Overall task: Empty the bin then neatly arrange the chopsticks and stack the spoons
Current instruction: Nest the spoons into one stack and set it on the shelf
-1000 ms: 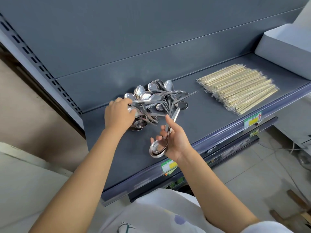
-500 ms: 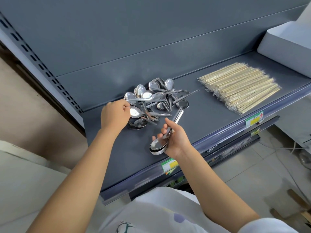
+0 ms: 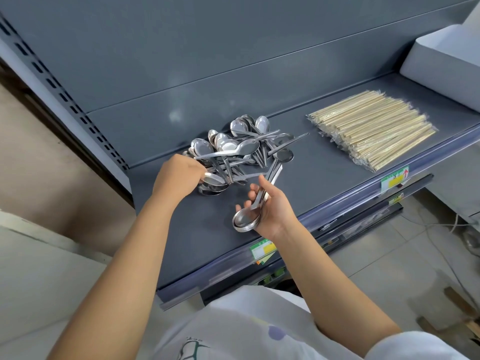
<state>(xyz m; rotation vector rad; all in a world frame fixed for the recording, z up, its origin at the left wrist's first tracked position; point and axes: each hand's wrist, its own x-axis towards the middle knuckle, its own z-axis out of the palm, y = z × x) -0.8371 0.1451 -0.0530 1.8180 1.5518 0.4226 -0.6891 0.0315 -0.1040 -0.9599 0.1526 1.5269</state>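
At the pile (image 3: 241, 149), left hand (image 3: 178, 178) pinches spoon (image 3: 215, 179); right hand (image 3: 272, 211) holds stack (image 3: 245, 220).

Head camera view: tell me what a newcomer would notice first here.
A tangled pile of steel spoons glints in the middle of the grey shelf, with the left hand at its near-left edge. Just in front, the right hand grips a small nested stack of spoons by the handles. To the right lies a tidy bundle of wrapped chopsticks, all parallel.
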